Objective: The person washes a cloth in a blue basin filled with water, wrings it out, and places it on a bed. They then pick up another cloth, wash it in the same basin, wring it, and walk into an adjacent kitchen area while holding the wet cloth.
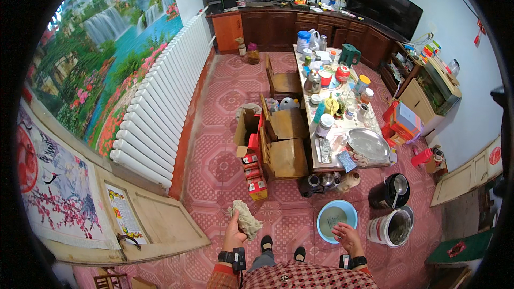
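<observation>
My left hand (234,230) grips a crumpled, pale beige cloth (247,220) above the tiled floor, left of my feet. Nothing is held in my right hand (347,237); its fingers are apart, over the lower right rim of a light blue plastic basin (353,214). Cloudy greyish water (332,216) stands in the basin on the floor. To its right are a white bucket (376,228) with a dark inside and a black bucket (377,200) with a metal ladle (400,186) on top.
A cluttered table (317,165) stands ahead, bearing an oval metal tray (368,144), jars and kettles. Wooden chairs (288,158) line its left side, beside cardboard boxes (257,186). Thermos-like vessels (314,180) stand at its near end. A radiator (160,100) and an open door (160,220) are at left.
</observation>
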Tool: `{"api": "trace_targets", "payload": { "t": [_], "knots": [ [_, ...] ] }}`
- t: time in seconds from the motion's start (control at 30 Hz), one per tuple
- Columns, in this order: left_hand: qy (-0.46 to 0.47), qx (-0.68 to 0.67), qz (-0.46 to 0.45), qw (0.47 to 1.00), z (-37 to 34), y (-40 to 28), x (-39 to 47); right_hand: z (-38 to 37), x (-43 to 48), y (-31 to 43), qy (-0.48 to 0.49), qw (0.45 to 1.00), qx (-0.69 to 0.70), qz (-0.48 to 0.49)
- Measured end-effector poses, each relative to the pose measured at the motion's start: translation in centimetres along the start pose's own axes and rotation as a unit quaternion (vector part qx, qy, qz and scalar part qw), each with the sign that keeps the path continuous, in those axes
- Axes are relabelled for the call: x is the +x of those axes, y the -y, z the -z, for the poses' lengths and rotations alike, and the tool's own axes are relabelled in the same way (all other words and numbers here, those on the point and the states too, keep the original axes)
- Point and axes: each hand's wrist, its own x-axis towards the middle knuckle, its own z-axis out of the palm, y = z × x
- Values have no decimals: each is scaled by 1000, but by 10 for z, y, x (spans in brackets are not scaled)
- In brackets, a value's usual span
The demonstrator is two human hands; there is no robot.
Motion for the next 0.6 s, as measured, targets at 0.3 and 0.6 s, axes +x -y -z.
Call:
{"api": "trace_targets", "payload": {
  "t": [0.3,0.6],
  "knots": [
    [12,40,-24,999,1,-9,2,-3,18,-3,-25,999,7,26],
    [-20,-21,-74,997,46,-46,0,-17,27,2,-13,1000,11,-1]
  ]
}}
